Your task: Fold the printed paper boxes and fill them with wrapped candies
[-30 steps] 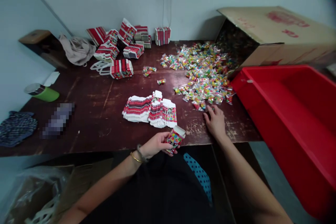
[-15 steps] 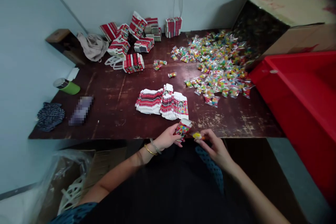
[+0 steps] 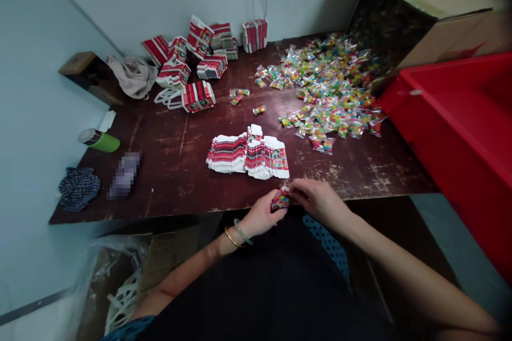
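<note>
A red, multicolour-printed carton [image 3: 280,201] is gripped by left fingers [image 3: 278,215] (whether right fingers [image 3: 301,187] pinch anything cannot be told).

Cool, dim light; (slight) blur

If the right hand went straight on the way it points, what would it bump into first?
Probably the small patterned box held in the left hand. The right hand is right by the box's upper end, though whether they already touch is unclear.
</note>
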{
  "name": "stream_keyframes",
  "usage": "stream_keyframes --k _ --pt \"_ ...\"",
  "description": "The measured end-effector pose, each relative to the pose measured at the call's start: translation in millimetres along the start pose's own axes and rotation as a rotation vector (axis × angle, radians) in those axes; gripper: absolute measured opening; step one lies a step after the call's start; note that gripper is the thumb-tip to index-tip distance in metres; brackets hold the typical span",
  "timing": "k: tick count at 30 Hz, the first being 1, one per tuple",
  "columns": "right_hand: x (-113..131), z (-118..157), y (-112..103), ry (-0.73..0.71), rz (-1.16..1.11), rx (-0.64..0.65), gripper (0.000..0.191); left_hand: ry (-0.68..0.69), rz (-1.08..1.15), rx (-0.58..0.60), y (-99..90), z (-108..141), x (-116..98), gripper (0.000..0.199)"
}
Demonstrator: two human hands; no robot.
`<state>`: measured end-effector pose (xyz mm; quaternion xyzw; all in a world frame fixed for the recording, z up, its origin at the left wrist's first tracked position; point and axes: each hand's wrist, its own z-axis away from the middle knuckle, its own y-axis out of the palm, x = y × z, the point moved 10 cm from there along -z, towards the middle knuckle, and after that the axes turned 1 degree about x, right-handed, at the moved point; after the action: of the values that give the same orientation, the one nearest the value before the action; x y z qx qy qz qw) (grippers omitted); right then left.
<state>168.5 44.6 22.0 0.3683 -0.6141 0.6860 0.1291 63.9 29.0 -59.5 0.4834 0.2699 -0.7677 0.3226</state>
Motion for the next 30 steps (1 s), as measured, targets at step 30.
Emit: stream_keyframes --k 30 --pt "-13 15 6 -0.039 -0.429 -0.273 0.025 -0.020 0.520 0.213 16.2 1 -12 0.053"
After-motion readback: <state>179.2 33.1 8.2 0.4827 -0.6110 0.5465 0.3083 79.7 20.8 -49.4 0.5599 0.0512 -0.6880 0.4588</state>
